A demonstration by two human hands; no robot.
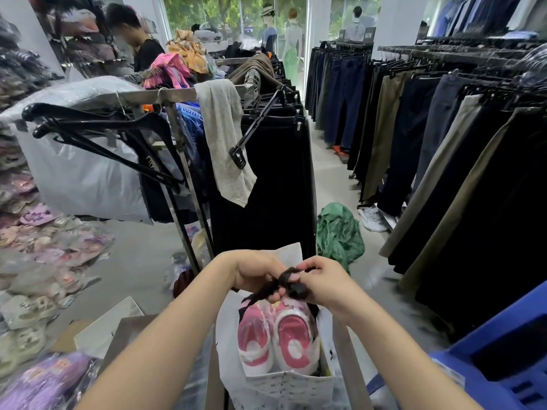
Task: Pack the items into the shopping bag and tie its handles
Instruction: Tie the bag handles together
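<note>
Just above the white shopping bag (284, 386), my left hand (257, 275) and right hand (322, 284) meet, fingers clenched on its black handles (291, 281). Pink shoes (276, 340) sit inside the bag.

One view only — head-worn, wide-angle, looking forward and steeply down. Close over both forearms, with the hands (291, 281) meeting low in the centre above the shopping bag (284, 383). Further up the frame, facing along a shop aisle between clothing racks (461, 119) toward bright windows (233, 22) — straight lines bowed at the edges.
</note>
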